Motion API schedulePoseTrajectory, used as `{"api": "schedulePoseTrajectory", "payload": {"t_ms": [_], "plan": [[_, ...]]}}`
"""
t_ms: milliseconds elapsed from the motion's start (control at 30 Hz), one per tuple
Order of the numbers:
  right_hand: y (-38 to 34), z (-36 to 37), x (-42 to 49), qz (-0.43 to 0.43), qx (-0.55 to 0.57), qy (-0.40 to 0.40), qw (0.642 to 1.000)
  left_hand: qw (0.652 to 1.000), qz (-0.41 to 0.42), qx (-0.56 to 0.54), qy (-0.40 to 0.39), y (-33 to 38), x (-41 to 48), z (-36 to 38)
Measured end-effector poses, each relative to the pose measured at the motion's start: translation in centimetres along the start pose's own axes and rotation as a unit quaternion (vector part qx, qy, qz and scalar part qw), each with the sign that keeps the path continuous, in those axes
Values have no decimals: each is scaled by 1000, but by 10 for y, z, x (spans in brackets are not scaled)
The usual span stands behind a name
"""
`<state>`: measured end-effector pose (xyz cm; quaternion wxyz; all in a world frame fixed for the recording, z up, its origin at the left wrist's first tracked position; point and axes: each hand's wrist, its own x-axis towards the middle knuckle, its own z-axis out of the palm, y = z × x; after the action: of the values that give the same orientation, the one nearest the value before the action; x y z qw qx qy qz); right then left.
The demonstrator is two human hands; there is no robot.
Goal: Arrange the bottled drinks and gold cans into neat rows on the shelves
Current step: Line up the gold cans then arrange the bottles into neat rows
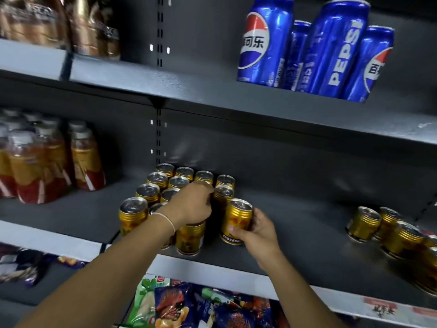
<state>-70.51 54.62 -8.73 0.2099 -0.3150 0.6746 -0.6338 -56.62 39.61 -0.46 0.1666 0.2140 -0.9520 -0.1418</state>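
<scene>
The right hand (256,230) wraps a gold can (236,220) (thumb across the front of the label, fingers round its far side) and holds it just right of the block of gold cans (165,183) on the middle shelf (307,233); the can leans a little to the left, and whether its base touches the shelf I cannot tell. The left hand (191,204) lies over the block's near right corner, fingers curled down over the top of a front-row can (190,236), which it appears to grip; a dark gap separates that can from the held one. The bottled drinks (47,162) stand bunched at the left of the same shelf; the loose gold cans (387,230) lean on one another well apart to the right.

The likely trouble is at the front edge; both gripped cans stand close to it, so a sideways shove to close the gap could tip one over the lip onto the snack packets (189,304) below. The block is packed tight — a nudge from the left wrist could knock over several neighbours; set down leaning, the held can may rock and leave the row crooked.
</scene>
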Motion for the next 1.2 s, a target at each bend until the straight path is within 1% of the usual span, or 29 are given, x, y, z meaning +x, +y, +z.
{"api": "schedulePoseTrajectory", "payload": {"t_ms": [133, 300, 433, 567, 733, 900, 1033, 1200], "plan": [[16, 25, -1, -21, -60, 6, 998, 999, 9, 16, -26, -22, -5, 7], [22, 41, 2, -47, -105, 32, 993, 999, 19, -22, -25, -33, -8, 19], [26, 42, 2, -57, -120, 47, 990, 999, 37, -7, -29, -34, -9, 22], [30, 41, 0, -72, -140, 38, 987, 998, 56, 8, -27, -34, -11, 22], [35, 41, 4, -76, -150, 55, 984, 997, 58, 30, -34, -34, -10, 22], [38, 42, 6, -65, -148, 54, 985, 997, 56, 31, -43, -32, -10, 21], [36, 43, 3, -73, -168, 58, 981, 997, 53, 28, -46, -31, -11, 18], [30, 42, 1, -83, -176, 20, 981, 997, 46, 20, -55, -31, -12, 17]]}}
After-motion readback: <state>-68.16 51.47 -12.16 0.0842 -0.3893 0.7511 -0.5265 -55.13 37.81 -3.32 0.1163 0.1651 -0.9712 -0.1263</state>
